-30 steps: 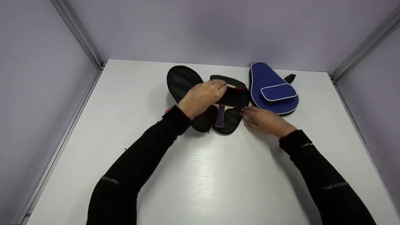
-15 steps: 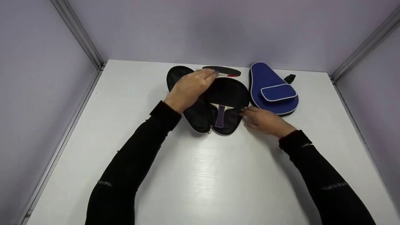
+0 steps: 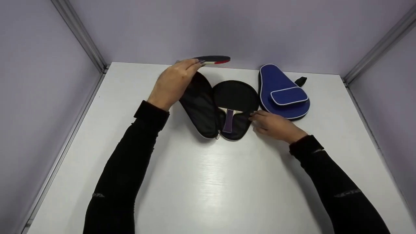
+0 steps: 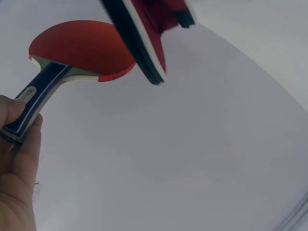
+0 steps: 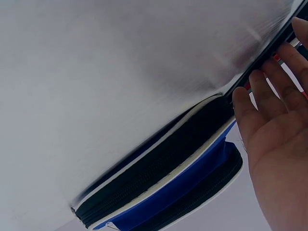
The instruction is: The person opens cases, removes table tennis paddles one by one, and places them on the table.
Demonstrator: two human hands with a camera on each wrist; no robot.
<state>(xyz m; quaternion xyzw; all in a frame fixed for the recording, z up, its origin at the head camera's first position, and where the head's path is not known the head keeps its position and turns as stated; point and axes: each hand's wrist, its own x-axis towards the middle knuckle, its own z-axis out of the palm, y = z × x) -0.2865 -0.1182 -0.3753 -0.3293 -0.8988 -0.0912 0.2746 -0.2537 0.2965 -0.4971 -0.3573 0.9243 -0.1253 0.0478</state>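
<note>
My left hand [image 3: 174,81] holds a table tennis bat [image 4: 86,48] by its blue handle, thumb against it. Red rubber covers one face and black the other; in the head view it is raised near the back wall. A black-lined bat case [image 3: 203,107] lies spread open below, its outside red with white piping in the left wrist view. Inside its right half rests a second bat [image 3: 228,120], black face up, with a purple-looking handle. My right hand [image 3: 276,125] touches the right edge of this case, fingers mostly straight in the right wrist view.
A blue bat case [image 3: 282,87] with white piping and a small front pocket lies just right of the open one. Its black strap [image 3: 301,81] sticks out to the right. Pale walls [image 3: 240,32] bound the white table [image 3: 208,185] at the back and sides.
My left hand has lifted the bat up from the open case and carried it left and back, uncovering the second bat. My right hand has stayed at the case's edge.
</note>
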